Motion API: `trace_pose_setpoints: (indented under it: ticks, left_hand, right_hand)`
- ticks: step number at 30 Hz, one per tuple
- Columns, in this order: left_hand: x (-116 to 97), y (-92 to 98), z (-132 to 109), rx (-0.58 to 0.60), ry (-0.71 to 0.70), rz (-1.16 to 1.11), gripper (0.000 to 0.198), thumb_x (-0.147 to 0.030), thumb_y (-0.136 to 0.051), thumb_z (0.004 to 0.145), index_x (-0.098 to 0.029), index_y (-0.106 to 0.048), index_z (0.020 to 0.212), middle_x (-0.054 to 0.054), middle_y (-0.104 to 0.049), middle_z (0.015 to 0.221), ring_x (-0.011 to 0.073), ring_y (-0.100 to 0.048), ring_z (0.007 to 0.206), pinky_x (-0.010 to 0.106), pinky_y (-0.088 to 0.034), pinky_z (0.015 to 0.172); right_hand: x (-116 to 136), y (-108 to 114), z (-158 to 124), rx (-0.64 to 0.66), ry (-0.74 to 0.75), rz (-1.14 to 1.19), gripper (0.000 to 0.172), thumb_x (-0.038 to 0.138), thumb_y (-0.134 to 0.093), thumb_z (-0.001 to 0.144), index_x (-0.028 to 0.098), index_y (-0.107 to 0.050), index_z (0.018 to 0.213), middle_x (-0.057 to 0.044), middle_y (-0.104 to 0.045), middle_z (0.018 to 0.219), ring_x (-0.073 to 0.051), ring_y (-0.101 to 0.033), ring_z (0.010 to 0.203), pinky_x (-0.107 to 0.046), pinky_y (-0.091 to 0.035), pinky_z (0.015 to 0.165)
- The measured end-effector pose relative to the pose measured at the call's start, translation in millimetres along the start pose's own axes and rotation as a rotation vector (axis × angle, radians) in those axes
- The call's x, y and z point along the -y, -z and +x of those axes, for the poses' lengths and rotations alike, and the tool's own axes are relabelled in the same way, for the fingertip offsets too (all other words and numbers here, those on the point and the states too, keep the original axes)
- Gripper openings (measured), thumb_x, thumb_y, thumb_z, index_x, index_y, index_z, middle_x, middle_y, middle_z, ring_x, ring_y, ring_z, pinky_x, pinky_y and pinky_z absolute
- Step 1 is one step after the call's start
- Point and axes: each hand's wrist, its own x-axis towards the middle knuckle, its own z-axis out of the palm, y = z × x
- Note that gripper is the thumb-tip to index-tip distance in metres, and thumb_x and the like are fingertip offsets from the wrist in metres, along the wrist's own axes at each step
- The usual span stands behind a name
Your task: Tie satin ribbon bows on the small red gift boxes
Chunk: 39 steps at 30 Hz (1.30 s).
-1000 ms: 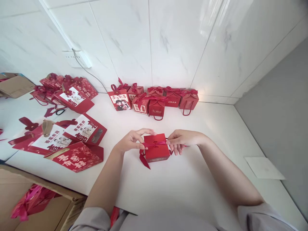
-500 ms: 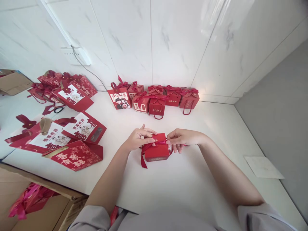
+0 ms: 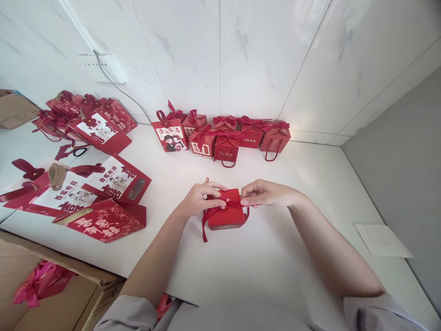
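Observation:
A small red gift box (image 3: 227,219) sits on the white table in front of me, with a dark red ribbon (image 3: 206,226) across its top and one tail hanging over its left side. My left hand (image 3: 203,198) is closed on the ribbon at the top left of the box, thumb and fingers pinching near the middle. At the box's right edge, my right hand (image 3: 263,194) pinches the ribbon's other part between thumb and forefinger. A twisted cord handle shows at the box's right side, below that hand.
Finished-looking red boxes with bows (image 3: 226,146) stand along the tiled wall. More red gift bags (image 3: 106,219) lie at the left. A cardboard carton (image 3: 93,275) with a ribboned box is at the lower left, and a white sheet (image 3: 382,240) lies at the right.
My right hand has drawn its fingers together on the ribbon at the box's right edge. My left hand stays at the ribbon. The camera view has shifted slightly.

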Motion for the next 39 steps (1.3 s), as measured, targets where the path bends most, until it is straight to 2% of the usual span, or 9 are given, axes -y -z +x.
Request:
trace_pose_setpoints:
  ticks: [5, 9, 13, 19, 26, 33, 39]
  left_hand:
    - [-1, -1.0, 0, -0.013, -0.006, 0.044, 0.009, -0.035, -0.077, 0.075, -0.026, -0.079, 0.074, 0.004, -0.075, 0.094, 0.0220, -0.061, 0.112, 0.049, 0.004, 0.122]
    - [0, -1.5, -1, -0.012, -0.018, 0.062, 0.011, -0.036, -0.079, 0.072, -0.026, -0.079, 0.076, 0.004, -0.074, 0.099, 0.0224, -0.062, 0.112, 0.050, 0.003, 0.122]
    - [1, -1.8, 0, 0.008, -0.056, 0.075, 0.017, -0.036, -0.081, 0.070, -0.025, -0.079, 0.082, 0.005, -0.074, 0.100, 0.0219, -0.064, 0.109, 0.048, 0.001, 0.123]
    - [-2, -2.9, 1, 0.037, -0.062, 0.081, 0.016, -0.037, -0.080, 0.071, -0.026, -0.079, 0.082, 0.004, -0.073, 0.105, 0.0214, -0.065, 0.107, 0.047, 0.001, 0.123]
    - [-3, -4.1, 1, 0.047, -0.043, 0.079, 0.017, -0.036, -0.079, 0.072, -0.028, -0.079, 0.087, 0.003, -0.072, 0.109, 0.0220, -0.064, 0.108, 0.049, 0.002, 0.122]
    - [0, -3.3, 1, 0.058, -0.040, 0.074, 0.015, -0.034, -0.077, 0.074, -0.028, -0.078, 0.088, 0.003, -0.070, 0.113, 0.0214, -0.064, 0.107, 0.050, 0.003, 0.122]
    - [-1, -2.9, 0, 0.067, -0.032, 0.056, 0.016, -0.034, -0.078, 0.074, -0.031, -0.079, 0.089, 0.002, -0.070, 0.114, 0.0219, -0.063, 0.109, 0.047, 0.004, 0.123]
  right_hand:
    - [-1, -8, 2, -0.024, 0.075, 0.069, 0.033, 0.046, -0.072, 0.079, 0.015, -0.074, 0.090, 0.001, -0.060, 0.065, -0.008, -0.043, 0.055, -0.024, -0.035, 0.052]
    - [-2, -20, 7, -0.058, 0.206, 0.129, 0.030, 0.041, -0.070, 0.082, 0.015, -0.074, 0.096, -0.001, -0.063, 0.070, -0.010, -0.052, 0.062, -0.024, -0.041, 0.056]
    - [-5, -27, 13, -0.108, 0.254, 0.122, 0.029, 0.040, -0.068, 0.084, 0.015, -0.073, 0.100, -0.003, -0.066, 0.078, -0.012, -0.056, 0.070, -0.026, -0.046, 0.063]
    - [-6, -30, 13, -0.157, 0.246, 0.010, 0.033, 0.044, -0.061, 0.088, 0.017, -0.073, 0.103, -0.005, -0.070, 0.086, -0.014, -0.057, 0.071, -0.028, -0.048, 0.065]
    - [-3, -37, 13, -0.217, 0.305, -0.198, 0.034, 0.043, -0.052, 0.093, 0.021, -0.071, 0.113, -0.006, -0.073, 0.100, -0.019, -0.065, 0.084, -0.030, -0.051, 0.073]
    - [-3, -42, 13, -0.283, 0.336, -0.357, 0.029, 0.034, -0.051, 0.095, 0.023, -0.068, 0.116, -0.004, -0.074, 0.095, -0.014, -0.063, 0.071, -0.026, -0.047, 0.064]
    - [1, -41, 8, -0.272, 0.339, -0.456, 0.030, 0.027, -0.047, 0.095, 0.025, -0.067, 0.118, -0.002, -0.073, 0.089, -0.011, -0.053, 0.059, -0.024, -0.042, 0.059]
